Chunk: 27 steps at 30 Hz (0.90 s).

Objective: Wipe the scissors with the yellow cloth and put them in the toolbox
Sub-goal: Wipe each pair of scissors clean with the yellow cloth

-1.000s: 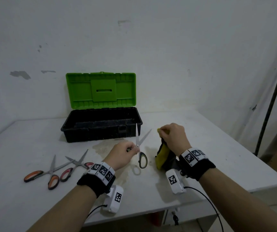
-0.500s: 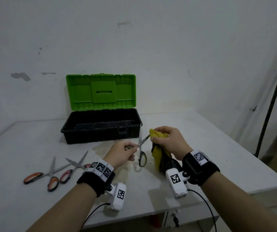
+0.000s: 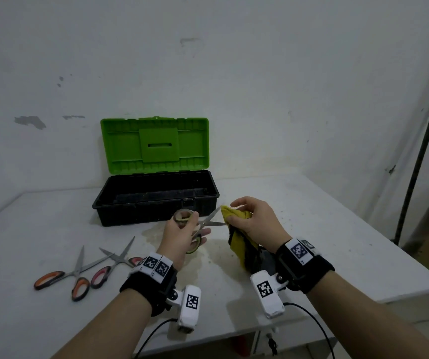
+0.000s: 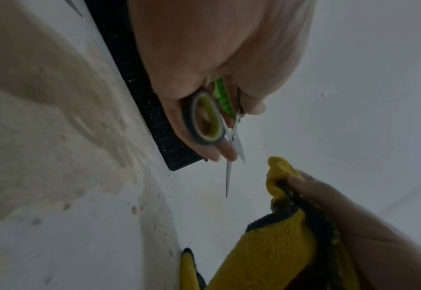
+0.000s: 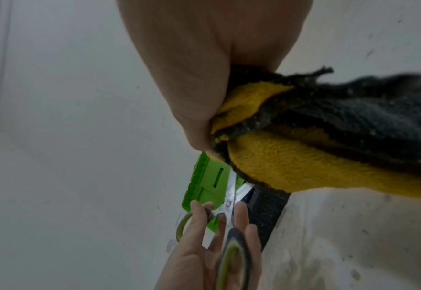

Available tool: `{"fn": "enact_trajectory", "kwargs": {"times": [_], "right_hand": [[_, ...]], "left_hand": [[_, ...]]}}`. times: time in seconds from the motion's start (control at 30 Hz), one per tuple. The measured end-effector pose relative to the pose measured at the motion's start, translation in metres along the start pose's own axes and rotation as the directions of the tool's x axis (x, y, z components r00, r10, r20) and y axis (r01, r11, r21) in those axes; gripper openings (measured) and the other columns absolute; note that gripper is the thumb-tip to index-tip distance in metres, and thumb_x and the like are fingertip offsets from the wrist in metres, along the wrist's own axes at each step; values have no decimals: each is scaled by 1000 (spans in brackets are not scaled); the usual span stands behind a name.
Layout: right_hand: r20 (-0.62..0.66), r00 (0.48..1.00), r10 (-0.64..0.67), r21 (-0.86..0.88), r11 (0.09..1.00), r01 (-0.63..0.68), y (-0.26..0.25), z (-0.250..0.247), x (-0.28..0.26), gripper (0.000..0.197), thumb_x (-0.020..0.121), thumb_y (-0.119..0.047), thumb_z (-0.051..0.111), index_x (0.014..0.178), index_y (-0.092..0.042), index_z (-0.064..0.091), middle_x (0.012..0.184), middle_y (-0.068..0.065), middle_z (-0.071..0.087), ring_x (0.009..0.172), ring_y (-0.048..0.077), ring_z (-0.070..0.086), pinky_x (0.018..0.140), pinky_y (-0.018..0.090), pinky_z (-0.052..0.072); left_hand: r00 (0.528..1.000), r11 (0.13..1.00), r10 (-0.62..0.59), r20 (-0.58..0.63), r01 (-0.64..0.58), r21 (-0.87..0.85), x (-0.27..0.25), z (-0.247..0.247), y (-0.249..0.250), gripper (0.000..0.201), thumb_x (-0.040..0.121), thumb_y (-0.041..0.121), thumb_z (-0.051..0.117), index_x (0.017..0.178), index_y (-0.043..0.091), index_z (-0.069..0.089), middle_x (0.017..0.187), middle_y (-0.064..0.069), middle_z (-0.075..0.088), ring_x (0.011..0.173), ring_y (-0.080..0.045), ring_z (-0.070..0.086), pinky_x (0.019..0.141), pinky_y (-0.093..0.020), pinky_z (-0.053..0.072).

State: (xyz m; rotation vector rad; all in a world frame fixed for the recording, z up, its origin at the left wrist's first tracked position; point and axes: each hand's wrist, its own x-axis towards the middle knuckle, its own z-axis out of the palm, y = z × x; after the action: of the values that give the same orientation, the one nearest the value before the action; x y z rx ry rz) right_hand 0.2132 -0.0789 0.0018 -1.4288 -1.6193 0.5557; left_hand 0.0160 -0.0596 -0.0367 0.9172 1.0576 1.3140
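Note:
My left hand [image 3: 179,239] grips a pair of scissors [image 3: 209,222] by the black and yellow-green handles [image 4: 205,121], above the table. The blades are spread and point right. My right hand [image 3: 255,221] holds the bunched yellow cloth [image 3: 239,248], which has a dark backing, right at the blade tips. In the right wrist view the blades [image 5: 232,186] run in under the cloth [image 5: 291,168]. The left wrist view shows a gap between one blade [image 4: 228,180] and the cloth [image 4: 273,255]. The black toolbox [image 3: 143,213] stands behind, its green lid [image 3: 156,146] raised.
Two more pairs lie on the white table at the left: orange-handled scissors [image 3: 71,275] and red-handled scissors [image 3: 112,263]. A brownish stain [image 3: 153,233] marks the table under my hands. A dark pole [image 3: 415,164] leans at the right, past the table edge.
The left hand has turned the scissors from blades-up to blades pointing right. The right hand has lifted the cloth off the table and brought it to the blades.

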Motion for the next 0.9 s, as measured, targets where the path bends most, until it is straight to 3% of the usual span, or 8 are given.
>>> {"fn": "enact_trajectory", "kwargs": {"times": [0.13,0.27,0.4,0.5,0.6,0.67,0.77,0.9], "right_hand": [[-4,996,-86,-68,994,85,-11,4,-6,15,82,-37,73,94,-33,65,86,-9,71,75,7,63,60,17,50],[30,973,-230,-186,955,232,-15,19,-7,8,88,-32,69,96,-28,68,84,-8,70,64,6,57,60,17,46],[59,946,-319,-268,908,323,-13,31,-5,19,92,-28,65,106,-19,74,95,1,72,83,14,63,76,25,48],[30,943,-330,-279,904,325,-9,37,-5,26,88,-27,71,112,-17,72,100,4,66,89,17,60,80,27,48],[34,942,-334,-312,892,327,-9,37,-6,21,91,-27,66,109,-18,73,98,3,67,88,19,61,79,29,49],[52,916,-397,-282,874,395,-9,37,-7,19,95,-26,62,106,-17,73,96,2,68,86,17,62,77,28,49],[132,878,-459,-297,827,477,-8,40,-10,20,98,-25,56,106,-18,73,98,2,66,85,16,62,74,27,51],[87,926,-368,-396,840,371,-4,36,-3,24,100,-29,51,103,-16,71,96,4,62,84,21,60,75,37,51]], "left_hand": [[1000,1000,18,6,-18,13,0,1,-4,11,97,15,63,105,7,60,86,-14,65,65,-21,66,58,-32,58],[999,999,35,41,-33,-43,-2,6,-7,6,95,9,66,90,4,66,72,-10,67,61,-16,65,65,-31,58],[999,992,41,27,-37,-124,-2,9,-9,15,94,11,67,95,-4,68,78,-11,73,64,-19,70,71,-34,61],[999,990,44,1,-43,-136,-2,8,-8,15,95,9,66,94,-6,69,78,-14,72,64,-18,70,69,-31,62],[999,995,41,-11,-42,-92,0,6,-11,19,95,12,67,97,-5,71,84,-14,72,65,-16,69,66,-28,60],[999,997,39,-6,-39,-74,1,5,-12,21,95,13,66,100,-7,71,86,-15,72,65,-16,66,63,-26,57],[998,997,61,0,-61,-54,-1,6,-11,22,97,13,63,100,-8,69,76,-12,68,61,-15,60,56,-24,53],[997,997,77,2,-77,-16,-3,7,-13,20,96,15,66,94,-4,70,68,-9,63,57,-13,57,51,-23,49]]}}
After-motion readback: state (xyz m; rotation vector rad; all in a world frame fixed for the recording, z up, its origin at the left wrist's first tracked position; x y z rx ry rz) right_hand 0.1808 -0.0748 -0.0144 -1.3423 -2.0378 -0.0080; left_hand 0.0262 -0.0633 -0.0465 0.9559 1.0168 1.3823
